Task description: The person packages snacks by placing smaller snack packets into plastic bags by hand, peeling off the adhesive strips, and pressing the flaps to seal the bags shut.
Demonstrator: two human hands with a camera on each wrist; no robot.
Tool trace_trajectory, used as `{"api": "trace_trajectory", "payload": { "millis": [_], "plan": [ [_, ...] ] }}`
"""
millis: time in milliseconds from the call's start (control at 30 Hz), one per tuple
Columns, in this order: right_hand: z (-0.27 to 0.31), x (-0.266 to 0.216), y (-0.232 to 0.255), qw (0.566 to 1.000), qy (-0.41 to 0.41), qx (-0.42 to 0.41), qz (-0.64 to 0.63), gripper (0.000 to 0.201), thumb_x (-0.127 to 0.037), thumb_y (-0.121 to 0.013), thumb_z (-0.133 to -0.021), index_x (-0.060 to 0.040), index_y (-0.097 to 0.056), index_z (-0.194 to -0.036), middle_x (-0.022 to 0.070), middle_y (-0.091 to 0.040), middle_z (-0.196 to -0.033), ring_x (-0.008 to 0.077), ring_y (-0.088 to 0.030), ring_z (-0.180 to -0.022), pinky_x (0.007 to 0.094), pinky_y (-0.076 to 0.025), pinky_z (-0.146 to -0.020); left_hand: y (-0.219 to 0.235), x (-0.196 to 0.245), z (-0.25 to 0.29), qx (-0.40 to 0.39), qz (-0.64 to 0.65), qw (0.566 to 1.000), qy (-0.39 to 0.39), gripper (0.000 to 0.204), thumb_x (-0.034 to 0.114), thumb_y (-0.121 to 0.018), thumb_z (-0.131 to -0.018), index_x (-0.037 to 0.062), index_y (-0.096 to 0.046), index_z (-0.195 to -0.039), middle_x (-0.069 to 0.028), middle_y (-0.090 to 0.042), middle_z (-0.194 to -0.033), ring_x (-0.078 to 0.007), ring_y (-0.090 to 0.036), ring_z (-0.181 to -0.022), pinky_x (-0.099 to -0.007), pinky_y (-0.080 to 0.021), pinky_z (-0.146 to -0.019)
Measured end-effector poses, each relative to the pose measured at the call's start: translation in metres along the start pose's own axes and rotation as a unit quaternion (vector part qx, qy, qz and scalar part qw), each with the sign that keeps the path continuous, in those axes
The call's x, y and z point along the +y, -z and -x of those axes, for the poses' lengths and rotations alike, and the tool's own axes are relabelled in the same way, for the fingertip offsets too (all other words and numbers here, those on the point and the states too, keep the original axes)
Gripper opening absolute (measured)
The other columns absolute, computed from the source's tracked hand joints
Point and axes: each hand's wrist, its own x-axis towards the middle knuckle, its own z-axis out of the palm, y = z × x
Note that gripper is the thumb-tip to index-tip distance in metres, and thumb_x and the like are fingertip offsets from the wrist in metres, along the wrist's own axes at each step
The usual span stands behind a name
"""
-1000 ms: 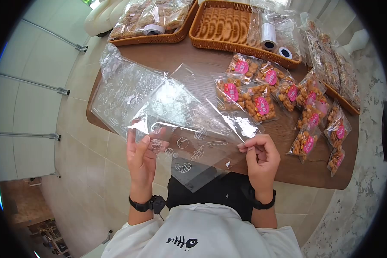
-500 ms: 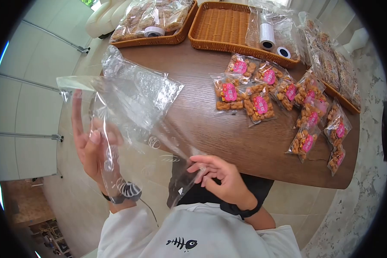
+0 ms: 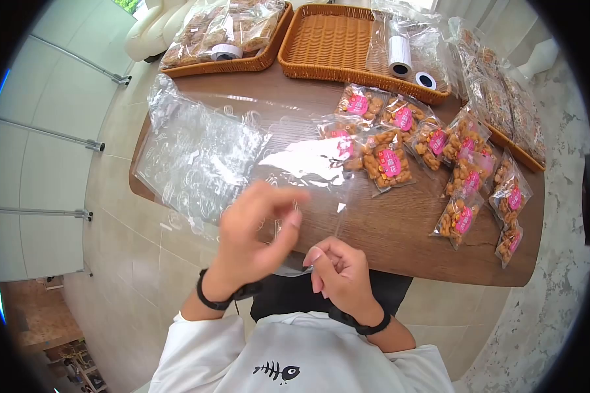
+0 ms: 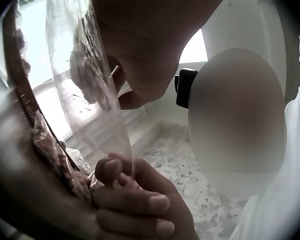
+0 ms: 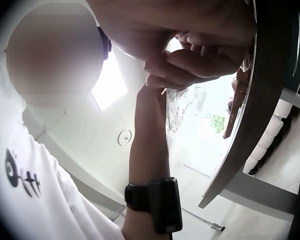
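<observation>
In the head view, a clear printed bag (image 3: 303, 162) spreads from the table's near edge toward the snack packets (image 3: 390, 162), with bright glare on it. My right hand (image 3: 344, 278) pinches its near edge between thumb and curled fingers. In front of the bag is my left hand (image 3: 255, 229), its fingers bent forward and thumb apart, with nothing seen gripped. The left wrist view shows the bag (image 4: 85, 75) hanging upright beside my left hand, its lower end in the right fingers (image 4: 135, 200). More clear bags (image 3: 200, 157) lie flat on the left.
Along the table's far side stand a wicker tray of packets (image 3: 262, 62), a wicker tray (image 3: 328, 39) with label rolls (image 3: 400, 52) and plastic bags, and another tray of packets (image 3: 505, 98). Loose packets with pink labels lie on the right of the wooden table (image 3: 413, 229).
The bag swung left, then back right over the table and some packets. My left hand moved out left, then back toward the middle, in front of the bag. My right hand moved left, then slightly lower.
</observation>
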Motion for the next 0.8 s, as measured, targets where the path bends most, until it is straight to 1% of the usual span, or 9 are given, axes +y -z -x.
{"api": "trace_trajectory", "payload": {
  "millis": [67, 133, 167, 233, 300, 400, 467, 633, 800],
  "plan": [
    [-0.002, -0.001, 0.004, 1.000, -0.008, 0.009, 0.012, 0.021, -0.013, -0.061, -0.106, 0.0010, -0.068, -0.093, 0.0000, -0.065, -0.064, 0.0028, -0.058, -0.055, 0.0216, -0.042, -0.049, -0.011, 0.003, 0.020, -0.031, 0.009, 0.998, 0.047, 0.028, 0.007, -0.079, -0.079, 0.0084, -0.075, -0.107, -0.0067, -0.067, -0.093, -0.0224, -0.064, -0.085, -0.0351, -0.048, -0.081],
    [-0.004, -0.003, 0.001, 0.999, -0.005, 0.035, 0.014, 0.023, -0.015, -0.061, -0.107, 0.0017, -0.068, -0.094, 0.0003, -0.065, -0.065, 0.0031, -0.058, -0.055, 0.0218, -0.042, -0.049, -0.017, 0.001, 0.033, -0.032, -0.116, 0.992, -0.032, 0.027, 0.012, -0.082, -0.078, 0.0115, -0.075, -0.104, -0.0016, -0.065, -0.089, -0.0207, -0.062, -0.082, -0.0339, -0.044, -0.078],
    [-0.004, -0.003, 0.000, 0.999, -0.008, 0.035, 0.015, 0.023, -0.015, -0.061, -0.107, 0.0017, -0.068, -0.094, 0.0003, -0.065, -0.065, 0.0031, -0.058, -0.055, 0.0218, -0.042, -0.049, -0.018, 0.001, 0.037, -0.031, -0.114, 0.993, -0.030, 0.027, 0.012, -0.082, -0.078, 0.0115, -0.075, -0.104, -0.0016, -0.065, -0.089, -0.0207, -0.062, -0.082, -0.0339, -0.044, -0.078],
    [-0.004, -0.003, -0.001, 0.996, 0.016, 0.079, 0.039, 0.024, -0.016, -0.061, -0.108, 0.0022, -0.068, -0.094, 0.0009, -0.066, -0.066, 0.0032, -0.058, -0.055, 0.0219, -0.043, -0.050, -0.019, 0.002, 0.042, -0.013, -0.140, 0.983, -0.121, 0.031, 0.016, -0.085, -0.076, 0.0145, -0.076, -0.105, -0.0002, -0.066, -0.092, -0.0202, -0.062, -0.083, -0.0340, -0.041, -0.080],
    [-0.003, 0.000, 0.004, 0.997, 0.016, 0.077, 0.021, 0.024, -0.016, -0.060, -0.108, 0.0027, -0.067, -0.095, 0.0010, -0.065, -0.065, 0.0035, -0.057, -0.054, 0.0215, -0.043, -0.050, -0.016, -0.001, 0.047, -0.035, -0.133, 0.983, -0.119, 0.043, 0.016, -0.089, -0.070, 0.0124, -0.076, -0.110, -0.0033, -0.066, -0.100, -0.0232, -0.060, -0.087, -0.0378, -0.042, -0.083],
    [-0.005, -0.006, 0.010, 0.995, 0.022, 0.087, 0.053, 0.021, -0.015, -0.066, -0.104, 0.0017, -0.068, -0.092, 0.0020, -0.063, -0.062, 0.0035, -0.053, -0.052, 0.0228, -0.040, -0.049, -0.019, -0.010, 0.051, -0.046, -0.181, 0.978, -0.095, 0.053, 0.020, -0.091, -0.071, 0.0150, -0.075, -0.122, -0.0052, -0.065, -0.114, -0.0253, -0.061, -0.098, -0.0414, -0.044, -0.092],
    [-0.004, -0.009, 0.016, 0.974, 0.017, 0.089, 0.206, 0.019, -0.013, -0.072, -0.097, -0.0004, -0.067, -0.084, 0.0028, -0.058, -0.059, 0.0038, -0.049, -0.052, 0.0253, -0.038, -0.049, -0.025, -0.027, 0.057, -0.061, -0.224, 0.968, -0.091, 0.057, 0.019, -0.088, -0.075, 0.0168, -0.072, -0.130, -0.0063, -0.063, -0.126, -0.0275, -0.061, -0.110, -0.0454, -0.045, -0.101],
    [-0.009, -0.014, 0.017, 0.952, 0.064, 0.135, 0.268, 0.021, -0.011, -0.076, -0.091, -0.0021, -0.064, -0.076, 0.0032, -0.050, -0.056, 0.0070, -0.044, -0.050, 0.0292, -0.037, -0.049, -0.027, -0.039, 0.053, -0.035, -0.243, 0.963, -0.107, 0.049, 0.010, -0.078, -0.084, 0.0143, -0.070, -0.132, -0.0069, -0.064, -0.129, -0.0268, -0.062, -0.120, -0.0482, -0.043, -0.108],
    [-0.017, -0.003, 0.014, 0.928, 0.133, 0.160, 0.309, 0.026, -0.011, -0.077, -0.091, -0.0027, -0.061, -0.072, 0.0042, -0.051, -0.059, 0.0104, -0.043, -0.049, 0.0324, -0.036, -0.049, -0.023, -0.036, 0.050, -0.070, -0.265, 0.955, -0.118, 0.048, 0.020, -0.079, -0.086, 0.0137, -0.069, -0.133, -0.0075, -0.064, -0.129, -0.0286, -0.060, -0.122, -0.0496, -0.041, -0.111]
  ]
}}
